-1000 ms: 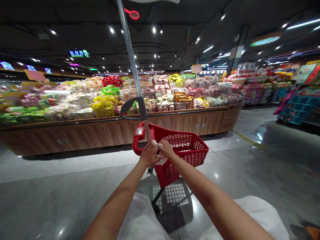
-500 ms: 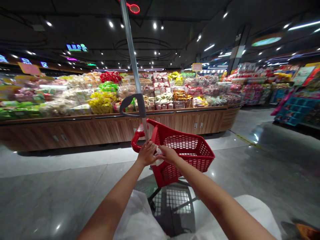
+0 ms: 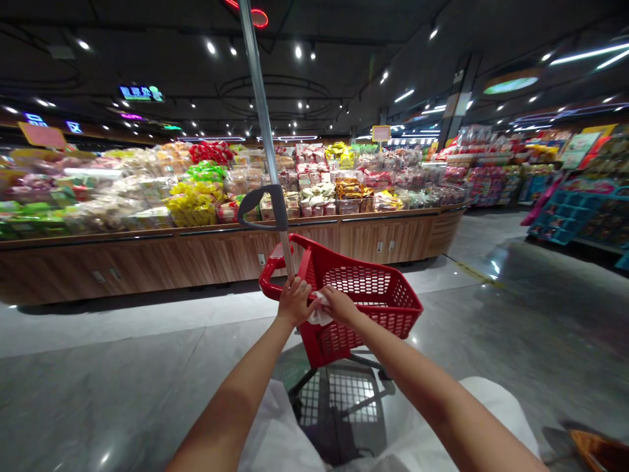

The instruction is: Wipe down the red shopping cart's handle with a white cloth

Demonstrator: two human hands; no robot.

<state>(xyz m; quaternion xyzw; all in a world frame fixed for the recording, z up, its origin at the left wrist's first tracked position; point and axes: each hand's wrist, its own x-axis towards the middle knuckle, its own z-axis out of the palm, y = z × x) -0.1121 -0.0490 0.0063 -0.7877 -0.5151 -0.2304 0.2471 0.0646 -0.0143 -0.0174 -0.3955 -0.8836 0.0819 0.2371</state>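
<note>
A red shopping cart (image 3: 373, 288) with a mesh basket stands on the floor just ahead of me. From its near rim a silver pole (image 3: 263, 124) rises out of the top of the picture, with a grey handle (image 3: 260, 200) partway up. My left hand (image 3: 293, 301) is closed around the base of the pole at the cart's red rim. My right hand (image 3: 337, 303) sits right beside it, fingers closed on a crumpled white cloth or tissue (image 3: 319, 313) pressed against the cart's near edge. The basket looks empty as far as I can see.
A long wooden display counter (image 3: 221, 252) heaped with packaged snacks runs across the far side of the aisle. More shelves of goods (image 3: 491, 170) and a blue rack (image 3: 560, 219) stand at the right. Glossy grey tile floor (image 3: 122, 367) lies all around.
The cart has turned and rolled slightly to the right, its far end swinging outward. Both hands stayed together at the pole's base, and my view shifted a little.
</note>
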